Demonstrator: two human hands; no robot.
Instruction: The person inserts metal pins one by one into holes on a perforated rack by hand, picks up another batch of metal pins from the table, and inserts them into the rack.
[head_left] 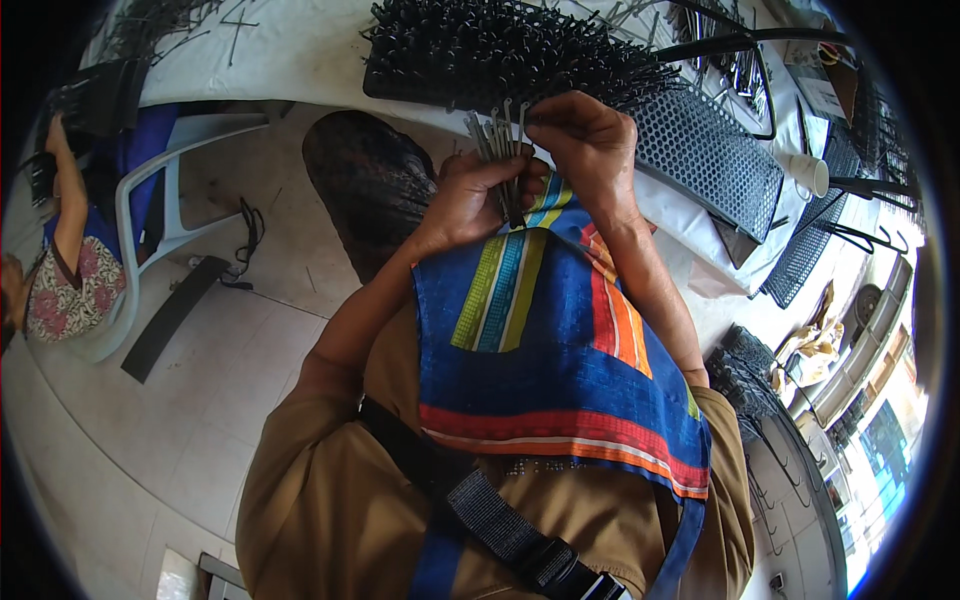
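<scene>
A bundle of thin grey metal rods (490, 138) stands up from my left hand (468, 200), whose fingers are wrapped round its lower part. Some rods have small bent or looped tops. Just right of the bundle, my right hand (588, 138) pinches one rod near its looped upper end. Both hands are above my lap, over a blue apron (500, 370) with coloured stripes. Right behind them, at the table's edge, lies a black panel (510, 50) densely covered with upright black hooks.
A black perforated metal sheet (710, 155) lies on the white-covered table, with a white cup (808, 175) beyond it. Black wire hooks (870, 238) jut out at the right. At the left, another person (75, 270) sits on a white plastic chair (128, 215). A dark strip (175, 318) lies on the floor.
</scene>
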